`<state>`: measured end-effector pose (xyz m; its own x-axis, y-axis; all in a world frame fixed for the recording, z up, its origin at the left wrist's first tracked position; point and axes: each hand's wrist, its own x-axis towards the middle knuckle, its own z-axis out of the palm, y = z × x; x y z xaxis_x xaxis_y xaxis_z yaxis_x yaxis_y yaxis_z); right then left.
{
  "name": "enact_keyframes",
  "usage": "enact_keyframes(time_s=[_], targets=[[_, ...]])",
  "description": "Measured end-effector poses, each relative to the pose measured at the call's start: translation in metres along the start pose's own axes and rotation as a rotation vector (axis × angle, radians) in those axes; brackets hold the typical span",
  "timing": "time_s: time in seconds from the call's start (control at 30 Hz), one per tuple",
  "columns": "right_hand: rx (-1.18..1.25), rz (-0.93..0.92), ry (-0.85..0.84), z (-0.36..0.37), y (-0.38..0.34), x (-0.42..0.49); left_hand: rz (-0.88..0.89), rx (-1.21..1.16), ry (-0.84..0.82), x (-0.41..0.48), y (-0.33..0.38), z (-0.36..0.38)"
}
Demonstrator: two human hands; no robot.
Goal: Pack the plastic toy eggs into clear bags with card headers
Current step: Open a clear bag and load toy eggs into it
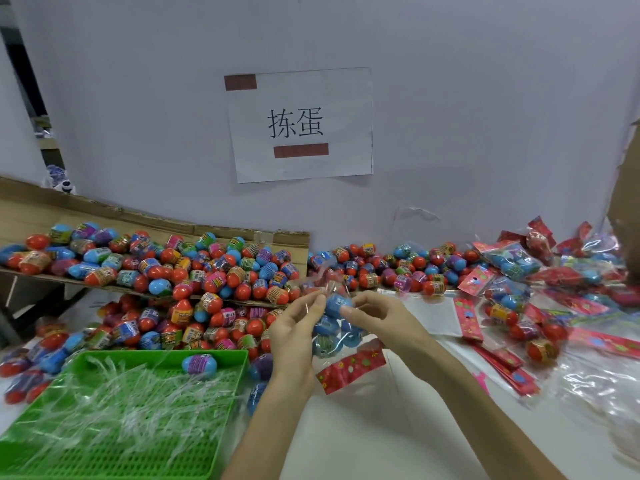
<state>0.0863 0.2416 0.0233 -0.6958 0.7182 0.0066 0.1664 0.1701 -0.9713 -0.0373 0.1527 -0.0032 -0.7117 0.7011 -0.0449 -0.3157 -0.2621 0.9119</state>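
A packing workshop: heaped toy eggs (180, 271), taped wall sign (300, 124)

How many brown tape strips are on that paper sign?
2: one brown tape strip at the paper sign's top left corner, the other below the printed characters. None looks hidden.

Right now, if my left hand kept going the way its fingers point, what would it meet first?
The blue egg in the bag, right at the fingertips of your left hand. Beyond that, probably the egg pile by the wall, though depth is unclear.
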Motion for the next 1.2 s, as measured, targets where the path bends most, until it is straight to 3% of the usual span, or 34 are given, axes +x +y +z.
enact_keyframes(time_s=[0.13, 0.27, 0.4, 0.83, 1.2], targets=[[-0.01, -0.054, 0.078, 0.003, 0.004, 0.001, 0.003, 0.027, -0.015, -0.003, 0.0, 0.002], [0.064, -0.027, 0.041, -0.001, 0.005, 0.003, -0.035, 0.014, -0.037, -0.006, 0.001, 0.003], [0.033, -0.024, 0.027, -0.002, 0.004, 0.004, -0.002, 0.15, -0.092, -0.006, -0.002, 0.004], [0.204, -0.069, 0.273, -0.012, 0.007, 0.006, -0.156, 0.184, -0.246, -0.007, -0.002, 0.006], [0.16, -0.081, 0.234, -0.009, 0.004, 0.004, -0.129, 0.195, -0.234, -0.002, -0.009, 0.004]])
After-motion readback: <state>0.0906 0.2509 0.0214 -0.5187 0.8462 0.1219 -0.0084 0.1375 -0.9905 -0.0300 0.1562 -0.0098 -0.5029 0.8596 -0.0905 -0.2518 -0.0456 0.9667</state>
